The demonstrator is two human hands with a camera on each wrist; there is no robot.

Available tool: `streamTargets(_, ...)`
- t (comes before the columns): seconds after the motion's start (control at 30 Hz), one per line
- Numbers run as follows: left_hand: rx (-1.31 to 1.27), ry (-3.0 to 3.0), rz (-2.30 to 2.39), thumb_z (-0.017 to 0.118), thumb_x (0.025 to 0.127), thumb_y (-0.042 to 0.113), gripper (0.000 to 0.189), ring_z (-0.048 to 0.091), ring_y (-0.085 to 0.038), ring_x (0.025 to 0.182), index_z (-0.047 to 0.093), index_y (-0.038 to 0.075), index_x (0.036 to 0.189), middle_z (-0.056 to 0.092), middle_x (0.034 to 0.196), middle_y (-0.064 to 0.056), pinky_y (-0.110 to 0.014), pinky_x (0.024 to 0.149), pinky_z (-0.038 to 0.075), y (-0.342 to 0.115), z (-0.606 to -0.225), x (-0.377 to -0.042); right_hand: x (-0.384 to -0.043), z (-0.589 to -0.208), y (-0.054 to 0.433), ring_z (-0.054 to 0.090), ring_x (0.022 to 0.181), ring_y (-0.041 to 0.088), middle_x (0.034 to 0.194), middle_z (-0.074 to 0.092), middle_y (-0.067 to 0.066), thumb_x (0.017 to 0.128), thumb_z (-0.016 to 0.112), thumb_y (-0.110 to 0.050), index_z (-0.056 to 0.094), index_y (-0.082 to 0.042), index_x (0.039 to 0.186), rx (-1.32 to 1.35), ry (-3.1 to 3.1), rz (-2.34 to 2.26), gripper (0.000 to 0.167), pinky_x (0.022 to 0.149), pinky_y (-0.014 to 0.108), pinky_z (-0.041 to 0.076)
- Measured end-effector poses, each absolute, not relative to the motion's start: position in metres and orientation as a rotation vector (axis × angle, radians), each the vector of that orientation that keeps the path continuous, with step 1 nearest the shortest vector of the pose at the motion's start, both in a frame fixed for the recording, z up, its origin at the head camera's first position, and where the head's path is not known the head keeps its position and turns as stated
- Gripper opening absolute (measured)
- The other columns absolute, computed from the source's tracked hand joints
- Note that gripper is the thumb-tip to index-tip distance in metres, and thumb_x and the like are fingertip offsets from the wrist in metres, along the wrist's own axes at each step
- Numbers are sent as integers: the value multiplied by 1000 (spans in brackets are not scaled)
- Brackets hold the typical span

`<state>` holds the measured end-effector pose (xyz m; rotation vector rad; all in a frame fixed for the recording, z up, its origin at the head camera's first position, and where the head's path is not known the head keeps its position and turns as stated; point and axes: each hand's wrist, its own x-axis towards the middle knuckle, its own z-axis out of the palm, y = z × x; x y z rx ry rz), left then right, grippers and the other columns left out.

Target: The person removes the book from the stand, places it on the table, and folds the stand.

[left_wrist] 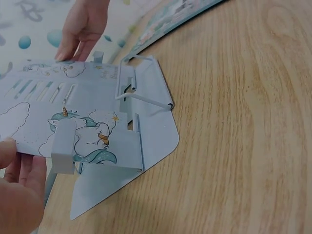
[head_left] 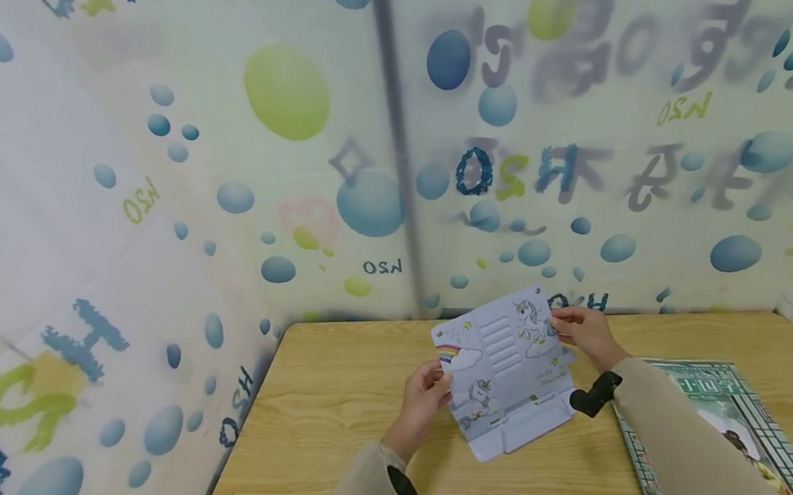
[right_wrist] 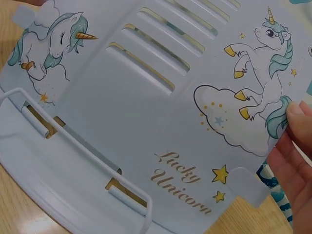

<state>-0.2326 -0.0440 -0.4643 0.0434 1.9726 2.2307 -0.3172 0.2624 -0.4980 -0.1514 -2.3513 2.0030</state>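
A white metal book stand (head_left: pixel 478 400) printed with unicorns, clouds and a rainbow is held tilted up over the table, its slotted back panel facing me. My left hand (head_left: pixel 422 406) pinches its left edge, thumb on the printed face and fingers behind. On the opposite edge, my right hand (head_left: pixel 590 336) grips near the upper unicorn. In the right wrist view, a wire bar (right_wrist: pixel 92 151) runs across the bottom ledge, and gold "Lucky Unicorn" lettering (right_wrist: pixel 183 183) shows. The left wrist view shows the folded base (left_wrist: pixel 153 124) and a white side clip (left_wrist: pixel 63 146).
A green-covered book (head_left: pixel 719 387) lies on the wooden table (head_left: pixel 325 392) to the right, partly under my right forearm. Behind the table hangs a pale curtain (head_left: pixel 342 285) with blue and green dots.
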Motion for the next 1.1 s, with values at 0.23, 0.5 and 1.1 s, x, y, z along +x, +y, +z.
streamTargets(0.23,47,1951,2220,52,92,0,26,50,-13,81,49,-10,115,52,89,-5,-38,80,49,-43,-478,-232,-306,-475,250,56,81,9,102,55,14,91,58,-16,50,9,122,-188,-2453,1897,40,74,23,51)
streamTargets(0.5,26,1940,2253,52,92,2,25,52,-13,82,49,-8,115,54,91,-6,-33,77,50,-38,-486,-226,-302,-469,242,55,80,7,103,55,14,91,57,-13,51,11,120,-193,-2408,1936,38,73,21,50)
streamTargets(1.1,71,1868,2282,51,92,1,24,49,-13,81,45,-12,111,49,90,-7,-38,79,49,-40,-487,-218,-304,-466,237,55,85,9,111,53,19,92,56,-15,51,10,122,-126,-2434,1921,39,80,27,50)
